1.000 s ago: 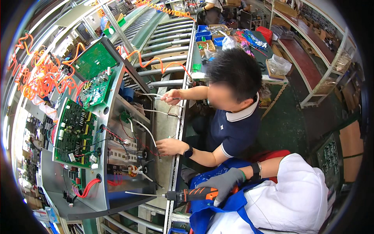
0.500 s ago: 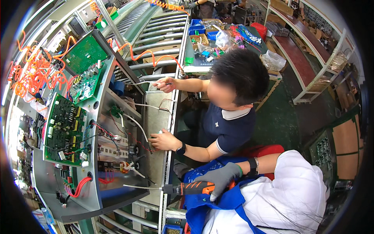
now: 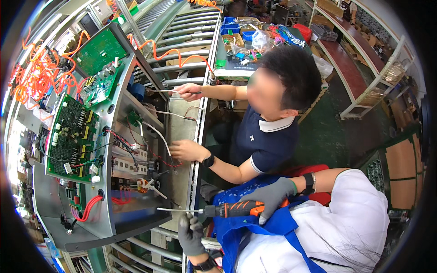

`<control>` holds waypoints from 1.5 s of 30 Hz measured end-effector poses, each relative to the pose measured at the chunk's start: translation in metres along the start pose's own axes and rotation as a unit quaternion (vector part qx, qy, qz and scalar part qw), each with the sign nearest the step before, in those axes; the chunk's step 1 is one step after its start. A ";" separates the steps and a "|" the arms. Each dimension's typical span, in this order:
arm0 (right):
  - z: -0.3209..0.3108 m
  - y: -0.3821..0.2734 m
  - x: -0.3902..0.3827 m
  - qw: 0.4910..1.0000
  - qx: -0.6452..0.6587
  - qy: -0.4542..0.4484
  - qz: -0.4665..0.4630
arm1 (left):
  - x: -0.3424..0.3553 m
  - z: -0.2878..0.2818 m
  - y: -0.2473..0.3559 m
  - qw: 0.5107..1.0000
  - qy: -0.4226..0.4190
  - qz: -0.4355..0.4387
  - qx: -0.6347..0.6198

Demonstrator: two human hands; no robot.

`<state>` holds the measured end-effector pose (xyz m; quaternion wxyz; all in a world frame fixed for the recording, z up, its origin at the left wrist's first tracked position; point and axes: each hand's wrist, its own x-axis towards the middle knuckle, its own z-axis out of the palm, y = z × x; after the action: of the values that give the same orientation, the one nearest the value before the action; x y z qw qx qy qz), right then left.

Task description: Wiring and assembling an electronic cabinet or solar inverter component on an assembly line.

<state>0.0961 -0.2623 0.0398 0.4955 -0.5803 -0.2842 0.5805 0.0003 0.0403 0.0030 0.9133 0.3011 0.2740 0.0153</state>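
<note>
My right hand point(image 3: 268, 195), in a grey glove, grips an orange and black electric screwdriver point(image 3: 234, 208) with a long thin bit pointing left toward a metal electronics chassis point(image 3: 127, 214). My gloved left hand point(image 3: 190, 232) is raised just below the bit, fingers curled; what they hold is hidden or too small to name. The chassis carries green circuit boards point(image 3: 70, 136), red, black and white wires point(image 3: 91, 207). A co-worker's upper hand point(image 3: 186, 91) holds a pale cable beside it; their lower hand point(image 3: 182, 150) is at a white wire near the chassis front.
A co-worker point(image 3: 268, 132) in a dark polo sits close on my far side. Orange coiled hoses point(image 3: 41, 73) hang over the roller conveyor point(image 3: 182, 36). A bench point(image 3: 236, 68) holds bins and parts. White shelving point(image 3: 337, 63) stands at the right.
My left hand has come into view from the lower edge, up to the screwdriver bit. The screwdriver has shifted right. The co-worker's hands have moved slightly along the cables.
</note>
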 end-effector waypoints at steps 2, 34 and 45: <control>0.003 0.005 -0.007 0.999 0.028 0.028 0.017 | 0.025 0.008 0.000 0.999 -0.007 -0.028 -0.039; 0.000 0.008 -0.015 0.999 0.024 0.000 0.025 | 0.049 0.037 0.024 0.978 0.033 0.160 0.130; -0.004 0.013 -0.016 0.999 0.025 -0.014 0.015 | 0.049 0.022 0.042 0.985 -0.024 0.110 0.127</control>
<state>0.0936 -0.2826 0.0340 0.4969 -0.5639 -0.2676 0.6029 0.0590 0.0718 0.0169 0.8667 0.4434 0.2168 0.0730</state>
